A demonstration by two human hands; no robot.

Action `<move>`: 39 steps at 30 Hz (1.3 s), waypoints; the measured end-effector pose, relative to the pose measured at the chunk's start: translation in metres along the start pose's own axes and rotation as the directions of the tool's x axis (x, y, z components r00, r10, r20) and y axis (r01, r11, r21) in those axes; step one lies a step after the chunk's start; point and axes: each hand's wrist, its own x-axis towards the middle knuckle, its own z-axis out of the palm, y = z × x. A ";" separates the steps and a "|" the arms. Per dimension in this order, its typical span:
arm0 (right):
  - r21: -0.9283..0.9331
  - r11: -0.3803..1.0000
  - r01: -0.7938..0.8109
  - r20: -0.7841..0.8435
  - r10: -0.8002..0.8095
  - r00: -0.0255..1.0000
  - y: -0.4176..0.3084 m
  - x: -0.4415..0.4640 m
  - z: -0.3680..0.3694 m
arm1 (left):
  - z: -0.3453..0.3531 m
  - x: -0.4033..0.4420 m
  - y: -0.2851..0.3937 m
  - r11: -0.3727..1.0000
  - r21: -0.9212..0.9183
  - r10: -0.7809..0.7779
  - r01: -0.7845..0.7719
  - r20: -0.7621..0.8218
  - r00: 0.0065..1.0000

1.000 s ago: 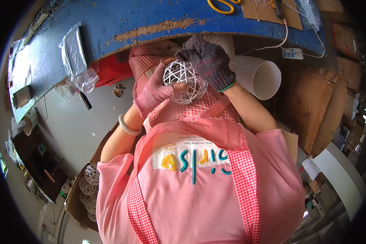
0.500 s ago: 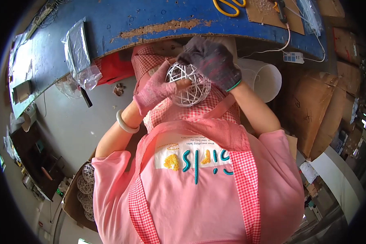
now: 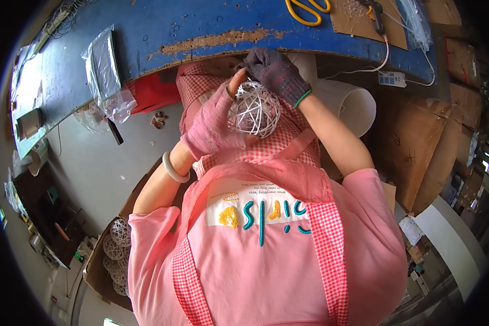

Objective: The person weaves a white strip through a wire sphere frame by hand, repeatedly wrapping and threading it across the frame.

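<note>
A worn blue table (image 3: 141, 46) spans the space ahead of me. On my left, a carton (image 3: 96, 277) holds at least 4 wicker balls (image 3: 114, 248). My left hand (image 3: 217, 122) cups and grips 1 white ball (image 3: 258, 111); my right hand (image 3: 277, 73) bunches its fingers at the top edge, whether pinching it I cannot tell. I judge this as close handwork, next calling for a steady left hold. Rightward: 1 pair of yellow handles (image 3: 304, 21), 1 white cylinder (image 3: 360, 115), 1 glue gun (image 3: 378, 23), 1 power strip (image 3: 388, 79).

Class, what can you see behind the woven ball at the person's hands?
Behind the woven ball, checked cloth shows past its right edge. The left hand covers part of its left side, so what lies behind there is hidden.
</note>
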 end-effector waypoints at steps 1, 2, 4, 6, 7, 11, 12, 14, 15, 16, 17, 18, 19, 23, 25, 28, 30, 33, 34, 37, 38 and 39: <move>0.001 1.000 0.004 0.002 -0.004 1.000 0.000 0.000 0.001 | -0.001 -0.001 0.000 1.000 0.000 -0.002 0.002 -0.004 1.000; 0.157 0.979 -0.133 0.053 0.126 0.991 -0.002 -0.002 0.002 | -0.002 -0.003 0.000 0.999 0.025 0.027 -0.027 -0.011 1.000; 0.462 0.753 -0.468 0.244 0.399 0.884 -0.025 0.000 -0.026 | -0.003 -0.011 0.000 0.998 -0.008 0.059 -0.059 -0.048 0.997; 0.415 0.797 -0.439 0.206 0.388 0.898 -0.033 -0.001 -0.035 | -0.001 -0.016 0.006 0.905 -0.412 -0.149 0.103 -0.083 0.985; 0.367 0.835 -0.409 0.166 0.374 0.912 -0.038 -0.001 -0.041 | -0.002 -0.017 0.006 0.634 -0.742 -0.349 0.216 -0.026 0.937; 0.320 0.888 -0.329 0.035 0.336 0.941 -0.050 0.001 -0.043 | -0.001 -0.007 0.000 0.497 -0.702 -0.534 0.510 0.215 0.818; 0.320 0.890 -0.326 0.030 0.335 0.942 -0.050 0.003 -0.048 | -0.002 0.003 0.008 0.572 -0.668 -0.502 0.476 0.174 0.847; 0.284 0.910 -0.303 0.001 0.316 0.949 -0.045 0.006 -0.063 | -0.002 0.008 0.004 0.619 -0.651 -0.433 0.440 0.184 0.882; 0.276 0.911 -0.307 -0.004 0.320 0.947 -0.040 0.007 -0.066 | -0.001 0.011 0.002 0.657 -0.637 -0.369 0.405 0.197 0.908; 0.134 0.973 -0.189 -0.124 0.205 0.971 -0.034 0.008 -0.068 | -0.001 0.014 0.007 0.729 -0.571 -0.364 0.378 0.145 0.920; -0.026 0.997 -0.075 -0.221 0.068 0.973 -0.030 0.009 -0.071 | -0.004 0.015 0.005 0.731 -0.572 -0.355 0.373 0.149 0.923; -0.004 0.996 -0.087 -0.237 0.084 0.968 -0.031 0.008 -0.076 | -0.011 0.016 0.001 0.961 -0.204 -0.182 0.184 0.030 0.983; -0.010 0.996 -0.090 -0.240 0.085 0.967 -0.027 0.006 -0.068 | -0.017 0.016 -0.002 0.976 0.217 0.032 -0.030 -0.006 0.999; 0.457 0.845 -0.277 -0.130 0.371 0.919 -0.028 -0.011 -0.034 | -0.004 -0.001 -0.006 0.969 0.247 0.049 -0.028 -0.082 0.995; 0.355 0.907 -0.227 -0.158 0.298 0.941 -0.040 -0.019 -0.033 | 0.002 -0.011 -0.013 0.970 0.241 0.056 -0.029 -0.107 0.993; 0.321 0.911 -0.258 -0.152 0.319 0.936 -0.046 -0.020 -0.035 | 0.007 -0.015 -0.012 0.837 -0.525 -0.259 0.153 -0.134 0.957; 0.271 0.935 -0.228 -0.167 0.279 0.946 -0.053 -0.016 -0.044 | 0.010 -0.019 -0.012 0.728 -0.637 -0.365 0.252 -0.049 0.930; 0.188 0.978 -0.086 -0.236 0.130 0.963 -0.054 -0.013 -0.049 | 0.008 -0.018 -0.007 0.662 -0.654 -0.455 0.365 0.037 0.890; 0.210 0.977 -0.042 -0.264 0.098 0.960 -0.048 -0.014 -0.047 | 0.007 -0.016 -0.004 0.716 -0.596 -0.426 0.364 0.040 0.904; 0.221 0.973 0.062 -0.292 0.005 0.957 -0.038 -0.011 -0.058 | 0.004 -0.009 0.004 0.780 -0.529 -0.378 0.333 0.025 0.925; 0.272 0.961 0.038 -0.247 0.031 0.969 -0.036 -0.007 -0.066 | 0.006 -0.007 -0.005 0.851 -0.447 -0.294 0.275 0.028 0.955; 0.319 0.948 0.011 -0.202 0.057 0.978 -0.036 -0.002 -0.076 | 0.006 -0.004 -0.005 0.910 -0.359 -0.205 0.206 0.042 0.978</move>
